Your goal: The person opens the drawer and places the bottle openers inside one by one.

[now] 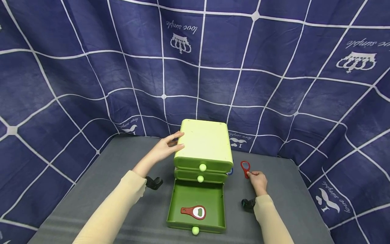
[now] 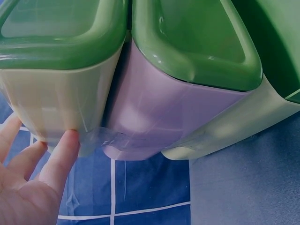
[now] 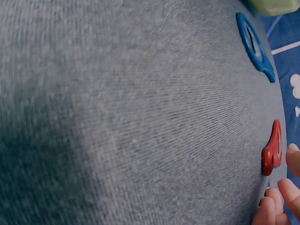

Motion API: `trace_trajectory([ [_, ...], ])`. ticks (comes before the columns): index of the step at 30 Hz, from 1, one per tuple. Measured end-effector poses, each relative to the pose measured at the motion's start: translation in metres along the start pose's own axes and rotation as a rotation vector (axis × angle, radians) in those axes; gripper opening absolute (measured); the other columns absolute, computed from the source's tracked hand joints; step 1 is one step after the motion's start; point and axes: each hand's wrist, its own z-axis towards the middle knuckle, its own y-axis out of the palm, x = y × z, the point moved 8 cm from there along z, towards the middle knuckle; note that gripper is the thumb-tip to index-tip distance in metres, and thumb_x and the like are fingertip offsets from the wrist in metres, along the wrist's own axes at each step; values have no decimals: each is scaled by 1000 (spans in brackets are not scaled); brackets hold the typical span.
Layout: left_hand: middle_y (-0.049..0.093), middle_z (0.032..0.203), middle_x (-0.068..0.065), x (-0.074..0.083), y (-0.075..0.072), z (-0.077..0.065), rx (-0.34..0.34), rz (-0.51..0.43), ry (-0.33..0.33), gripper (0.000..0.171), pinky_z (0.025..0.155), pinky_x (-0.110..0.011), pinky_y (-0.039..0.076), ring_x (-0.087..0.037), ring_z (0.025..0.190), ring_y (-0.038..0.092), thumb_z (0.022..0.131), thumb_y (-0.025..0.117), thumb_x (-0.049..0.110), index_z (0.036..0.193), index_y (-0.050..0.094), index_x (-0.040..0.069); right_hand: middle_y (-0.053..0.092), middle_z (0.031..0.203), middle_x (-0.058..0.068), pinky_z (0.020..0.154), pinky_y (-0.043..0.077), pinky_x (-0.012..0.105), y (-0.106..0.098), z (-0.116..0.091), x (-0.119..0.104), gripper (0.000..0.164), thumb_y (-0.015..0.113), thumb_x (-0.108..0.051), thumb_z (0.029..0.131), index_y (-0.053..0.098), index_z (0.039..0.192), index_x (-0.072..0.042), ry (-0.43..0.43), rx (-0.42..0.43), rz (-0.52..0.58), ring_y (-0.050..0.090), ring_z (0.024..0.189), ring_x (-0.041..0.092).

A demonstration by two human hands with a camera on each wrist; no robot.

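A three-drawer cabinet (image 1: 205, 140) with a pale yellow-green top stands mid-table. Its bottom drawer (image 1: 184, 193) is pulled out, and inside lies a red bottle opener (image 1: 189, 210) with a metal plate. My left hand (image 1: 166, 146) rests its spread fingertips on the cabinet's left edge; the left wrist view shows those fingers (image 2: 65, 154) against the upper casing. To the right, a second red bottle opener (image 1: 245, 166) lies on the table. My right hand (image 1: 258, 181) is at its handle end. In the right wrist view, thumb and forefinger stand apart beside that opener (image 3: 273, 152).
A blue bottle opener (image 3: 254, 47) lies on the table right of the cabinet, mostly hidden in the head view. The upper two drawers, with round knobs (image 1: 202, 167), are pushed in. A blue checked cloth (image 1: 213, 84) hangs behind the grey table (image 1: 128, 159).
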Motion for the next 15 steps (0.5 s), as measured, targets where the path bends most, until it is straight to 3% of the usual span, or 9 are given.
trace_trajectory([
  [6, 19, 165, -10, 1, -1, 0, 1, -2, -1, 59, 111, -49, 43, -41, 139, 42, 97, 64, 23, 150, 42, 12, 60, 117, 31, 92, 47, 55, 4, 1, -2, 35, 68, -17, 92, 61, 113, 10, -4, 11, -25, 56, 106, 45],
  [15, 19, 165, -10, 2, 1, -1, 1, 5, -5, 58, 111, -48, 43, -40, 139, 43, 97, 64, 24, 150, 43, 13, 64, 110, 29, 85, 50, 53, 3, 0, -4, 36, 71, -22, 91, 63, 107, 8, -1, 60, -78, 60, 99, 44],
])
